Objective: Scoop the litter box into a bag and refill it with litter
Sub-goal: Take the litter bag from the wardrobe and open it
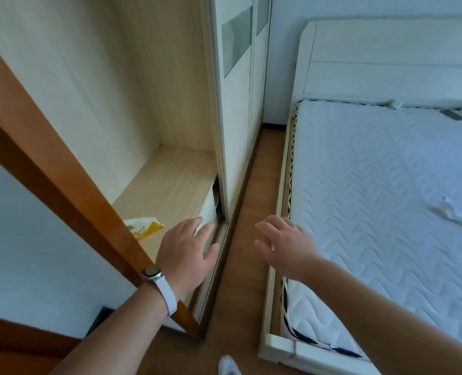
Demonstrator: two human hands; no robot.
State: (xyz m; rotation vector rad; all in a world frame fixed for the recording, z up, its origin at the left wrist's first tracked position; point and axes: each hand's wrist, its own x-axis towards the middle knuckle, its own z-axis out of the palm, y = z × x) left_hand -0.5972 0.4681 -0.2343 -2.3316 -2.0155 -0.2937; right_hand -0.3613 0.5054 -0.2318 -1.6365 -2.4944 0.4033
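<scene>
While L hand (pixel 186 250) at wardrobe sill (pixel 210 289), R hand (pixel 286 250) over bed edge (pixel 271 296).

Open wardrobe (pixel 154 104) beside a bare quilted mattress (pixel 386 185), wooden floor (pixel 265 171) between.

Yellow bag (pixel 146 229) half hidden behind door frame (pixel 62 171); white shoe (pixel 228 365) cut by bottom edge.

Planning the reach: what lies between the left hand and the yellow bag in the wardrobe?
Nothing: only bare wardrobe floor separates the left hand from the yellow bag, seen in the head view.
</scene>
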